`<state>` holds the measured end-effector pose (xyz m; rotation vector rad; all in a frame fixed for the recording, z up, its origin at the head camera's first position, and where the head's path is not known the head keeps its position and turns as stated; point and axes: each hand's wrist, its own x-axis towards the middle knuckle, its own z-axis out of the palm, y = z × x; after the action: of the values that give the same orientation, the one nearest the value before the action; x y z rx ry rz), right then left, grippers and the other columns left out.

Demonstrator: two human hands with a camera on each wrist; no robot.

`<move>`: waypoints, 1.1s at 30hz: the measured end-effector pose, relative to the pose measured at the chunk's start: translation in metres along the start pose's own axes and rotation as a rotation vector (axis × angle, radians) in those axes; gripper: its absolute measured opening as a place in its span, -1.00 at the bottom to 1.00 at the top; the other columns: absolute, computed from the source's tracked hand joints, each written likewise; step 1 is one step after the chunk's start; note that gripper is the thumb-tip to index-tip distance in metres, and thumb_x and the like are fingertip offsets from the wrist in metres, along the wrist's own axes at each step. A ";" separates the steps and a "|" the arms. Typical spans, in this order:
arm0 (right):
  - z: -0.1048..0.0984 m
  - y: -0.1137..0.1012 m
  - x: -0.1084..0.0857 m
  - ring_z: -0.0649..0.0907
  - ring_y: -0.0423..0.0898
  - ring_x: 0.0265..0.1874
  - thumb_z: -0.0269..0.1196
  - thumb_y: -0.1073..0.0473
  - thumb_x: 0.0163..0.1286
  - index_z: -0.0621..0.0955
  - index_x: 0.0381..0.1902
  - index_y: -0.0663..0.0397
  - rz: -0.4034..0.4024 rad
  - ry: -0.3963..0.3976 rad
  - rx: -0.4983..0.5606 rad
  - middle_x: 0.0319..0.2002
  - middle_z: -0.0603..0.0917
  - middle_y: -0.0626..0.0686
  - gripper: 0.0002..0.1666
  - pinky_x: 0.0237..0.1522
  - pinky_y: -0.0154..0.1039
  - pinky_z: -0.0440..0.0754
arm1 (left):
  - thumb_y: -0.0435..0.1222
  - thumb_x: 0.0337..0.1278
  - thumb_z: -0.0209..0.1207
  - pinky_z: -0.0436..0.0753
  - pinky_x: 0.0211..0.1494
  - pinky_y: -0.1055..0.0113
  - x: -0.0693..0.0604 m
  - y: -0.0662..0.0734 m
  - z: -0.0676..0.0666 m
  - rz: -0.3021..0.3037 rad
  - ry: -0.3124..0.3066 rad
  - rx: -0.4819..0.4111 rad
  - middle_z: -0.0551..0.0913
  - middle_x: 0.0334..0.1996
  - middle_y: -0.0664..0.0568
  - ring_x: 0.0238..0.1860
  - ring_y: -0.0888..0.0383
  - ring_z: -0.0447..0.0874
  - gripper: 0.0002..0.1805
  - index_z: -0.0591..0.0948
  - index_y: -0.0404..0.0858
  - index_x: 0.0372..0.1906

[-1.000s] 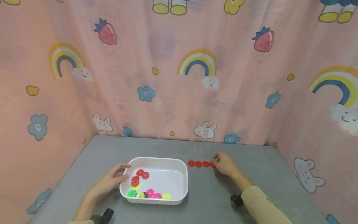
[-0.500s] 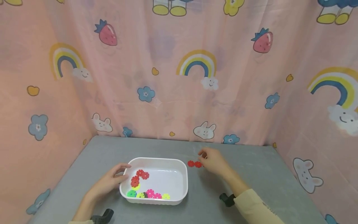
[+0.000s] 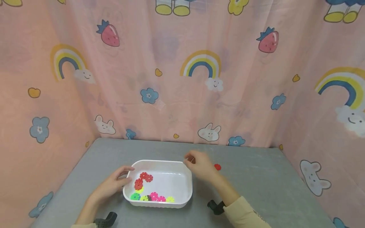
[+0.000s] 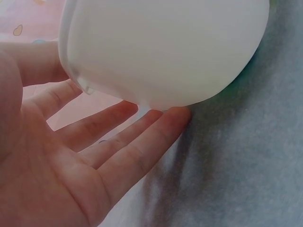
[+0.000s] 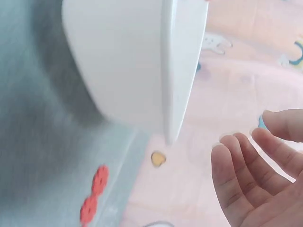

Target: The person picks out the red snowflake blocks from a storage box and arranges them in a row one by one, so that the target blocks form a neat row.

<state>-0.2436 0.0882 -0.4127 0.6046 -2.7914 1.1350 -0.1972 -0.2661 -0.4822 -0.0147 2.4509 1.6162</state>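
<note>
A white plastic tray sits on the table with flower-shaped plastic pieces in it. Red pieces lie at its left, while green, pink and yellow ones line the near side. My left hand touches the tray's left end, its fingers mostly straight against rim and outer wall. Over the tray's far right corner hovers my right hand, fingers loosely bent and nothing between them. One red flower piece shows on the table beyond that hand; in the right wrist view, red pieces lie in line.
The grey table stretches out to the right of the tray. A pink patterned curtain hangs along the back and both sides. Dark wrist mounts sit at both of my wrists.
My right hand has moved left from the right end of the red row to the tray's far right corner, now covering much of the row. The left hand stays at the tray.
</note>
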 end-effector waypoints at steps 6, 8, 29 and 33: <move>0.016 -0.013 0.000 0.57 -0.11 -0.34 0.33 0.18 0.40 0.67 -0.05 0.15 -0.064 -0.037 0.021 -0.29 0.65 -0.02 -0.78 -0.37 -0.32 0.65 | -0.17 0.38 0.24 0.65 0.14 -0.12 0.002 -0.002 -0.001 0.008 -0.002 -0.006 0.28 0.45 -0.32 0.40 -0.40 0.28 -0.50 0.46 -0.15 0.34; 0.021 -0.017 0.000 0.56 -0.11 -0.34 0.33 0.17 0.41 0.66 -0.04 0.14 -0.068 -0.048 0.025 -0.29 0.64 -0.03 -0.77 -0.38 -0.32 0.63 | -0.16 0.38 0.24 0.65 0.14 -0.12 0.003 -0.002 -0.001 0.010 -0.002 -0.002 0.29 0.45 -0.32 0.40 -0.40 0.29 -0.50 0.46 -0.16 0.34; 0.081 -0.042 0.008 0.55 -0.20 -0.33 0.35 0.10 0.39 0.67 0.03 0.12 -0.028 -0.195 0.062 -0.33 0.60 -0.12 -0.68 -0.34 -0.37 0.58 | -0.18 0.39 0.23 0.66 0.13 -0.10 0.003 0.000 0.000 0.018 -0.025 -0.010 0.28 0.44 -0.35 0.37 -0.38 0.34 -0.50 0.44 -0.20 0.35; 0.091 -0.043 0.010 0.55 -0.21 -0.32 0.36 0.11 0.38 0.66 0.03 0.12 -0.035 -0.199 0.067 -0.31 0.60 -0.11 -0.68 -0.32 -0.37 0.58 | -0.18 0.40 0.22 0.67 0.11 -0.09 0.002 0.000 0.000 0.023 -0.031 0.002 0.27 0.44 -0.38 0.37 -0.39 0.34 -0.49 0.43 -0.20 0.35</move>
<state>-0.2289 -0.0052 -0.4487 0.8119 -2.9017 1.2302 -0.1989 -0.2657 -0.4822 0.0389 2.4382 1.6109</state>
